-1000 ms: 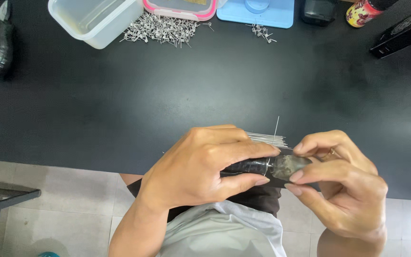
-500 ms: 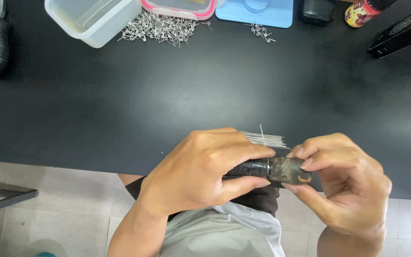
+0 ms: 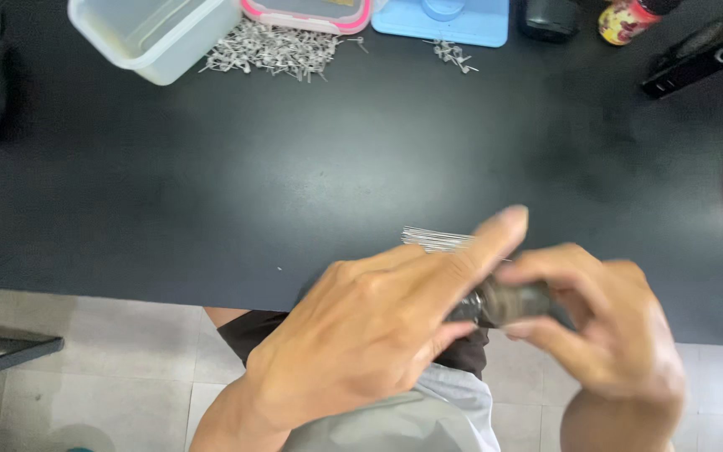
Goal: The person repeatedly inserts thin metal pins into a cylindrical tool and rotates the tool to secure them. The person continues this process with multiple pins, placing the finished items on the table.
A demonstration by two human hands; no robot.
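At the near edge of the black table, the left hand and right hand both curl around a small dark cylindrical metal tool, a bundle of thin silver wires unused behind, and a heap of bent silver wire pieces already made.

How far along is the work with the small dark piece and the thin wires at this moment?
Done: nothing finished shows. In hand: the left hand and right hand both grip a small dark cylindrical part at the table's near edge; motion blur hides the detail. Left: a bundle of thin straight wires lies just behind the hands, and a pile of small bent wire pieces sits by the clear container.
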